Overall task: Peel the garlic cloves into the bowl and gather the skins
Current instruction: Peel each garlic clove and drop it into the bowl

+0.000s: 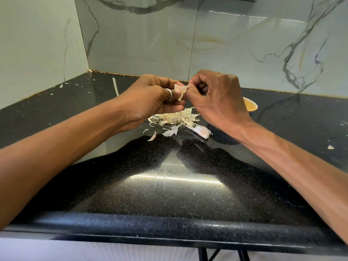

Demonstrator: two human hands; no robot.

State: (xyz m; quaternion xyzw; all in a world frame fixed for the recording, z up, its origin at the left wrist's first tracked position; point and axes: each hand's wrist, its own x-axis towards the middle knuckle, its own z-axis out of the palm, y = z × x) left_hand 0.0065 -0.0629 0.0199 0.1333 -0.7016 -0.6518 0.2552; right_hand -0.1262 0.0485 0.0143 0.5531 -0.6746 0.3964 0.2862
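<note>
My left hand [150,99], with a ring on one finger, grips a pale garlic clove [179,91] above the black counter. My right hand [214,98] pinches a flap of skin at the clove's top edge. Under both hands lies a heap of dry garlic skins [174,118]. One unpeeled clove [202,131] rests on the counter at the heap's right. The bowl [250,106], cream inside with a dark outside, stands behind my right hand and is mostly hidden by it.
The black speckled countertop [169,185] runs to marble wall tiles at the back and left. Small skin scraps lie scattered: one at the right [330,147], several along the back left corner [62,84]. A pale strip [115,89] lies behind my left hand.
</note>
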